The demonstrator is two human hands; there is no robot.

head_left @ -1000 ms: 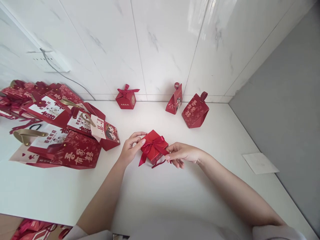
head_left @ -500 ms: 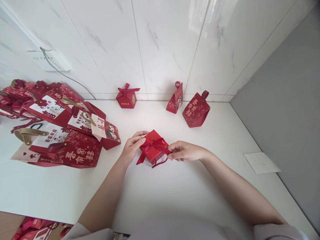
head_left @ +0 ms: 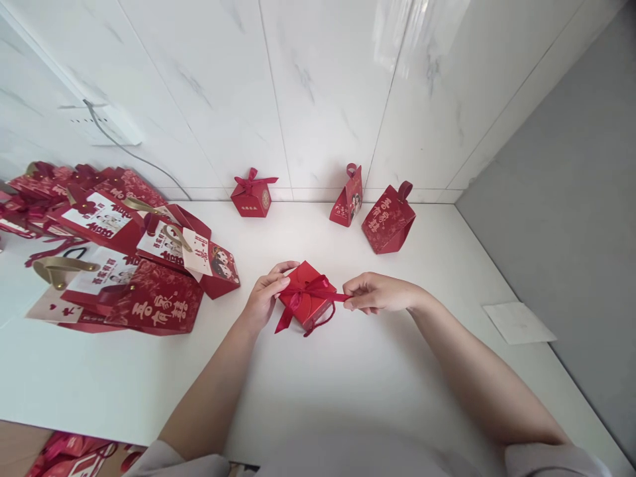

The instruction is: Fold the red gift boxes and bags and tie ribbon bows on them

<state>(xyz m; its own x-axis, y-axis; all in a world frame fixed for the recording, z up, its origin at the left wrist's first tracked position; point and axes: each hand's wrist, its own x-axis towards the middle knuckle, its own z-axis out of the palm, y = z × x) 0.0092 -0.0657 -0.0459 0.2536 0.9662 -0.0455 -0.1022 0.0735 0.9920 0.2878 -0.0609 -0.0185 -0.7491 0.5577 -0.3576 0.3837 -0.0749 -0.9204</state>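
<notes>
A small red gift box [head_left: 304,271] with a dark red ribbon [head_left: 313,286] tied in a bow over its top is in the middle of the white table. My left hand [head_left: 268,291] grips the box's left side, thumb on the upper face and fingers behind. On the other side, my right hand [head_left: 375,293] pinches the end of one ribbon tail and holds it stretched out to the right. The other tail hangs over the box's front left. A red cord handle [head_left: 320,322] curves out at the box's lower right.
Many red and white gift boxes [head_left: 163,298] crowd the table's left. Along the tiled wall stand a small bow-tied box [head_left: 252,195], a triangular box [head_left: 348,199] and a larger handled box [head_left: 389,220]. A white card [head_left: 519,322] lies right. Red packaging [head_left: 74,454] shows at lower left.
My right hand has moved a little to the right and up, drawing the ribbon tail out straight from the bow. My left hand still holds the box in about the same place.
</notes>
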